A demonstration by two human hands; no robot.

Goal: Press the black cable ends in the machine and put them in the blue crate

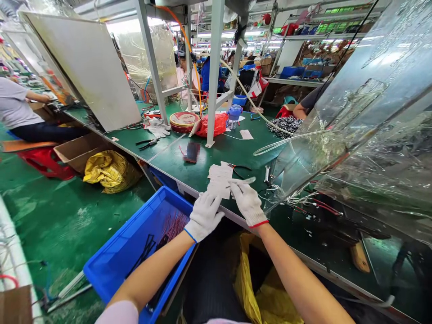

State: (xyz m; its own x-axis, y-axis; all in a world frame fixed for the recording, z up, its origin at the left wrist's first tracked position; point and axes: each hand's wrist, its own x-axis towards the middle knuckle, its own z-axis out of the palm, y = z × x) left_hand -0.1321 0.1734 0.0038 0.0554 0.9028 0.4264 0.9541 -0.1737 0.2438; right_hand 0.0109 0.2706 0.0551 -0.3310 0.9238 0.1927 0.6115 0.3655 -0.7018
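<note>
Both of my hands wear white knit gloves. My left hand [205,216] lies flat with fingers stretched over the lower edge of some white paper sheets [219,175] on the green table. A slim pale pen-like stick [248,181] is pinched in my right hand [248,202], just right of the sheets. Its tip points left toward the paper. Orange-and-black pliers [241,167] lie just behind the sheets, and a wrench [267,174] rests farther right.
A blue bin [118,243] with red wires and black parts stands at my left. Clear plastic sheeting [337,148] leans over the right side. Metal posts [215,76] rise from the table [168,159]. A yellow sack [248,274] hangs open below; a round tin [184,120] sits farther back.
</note>
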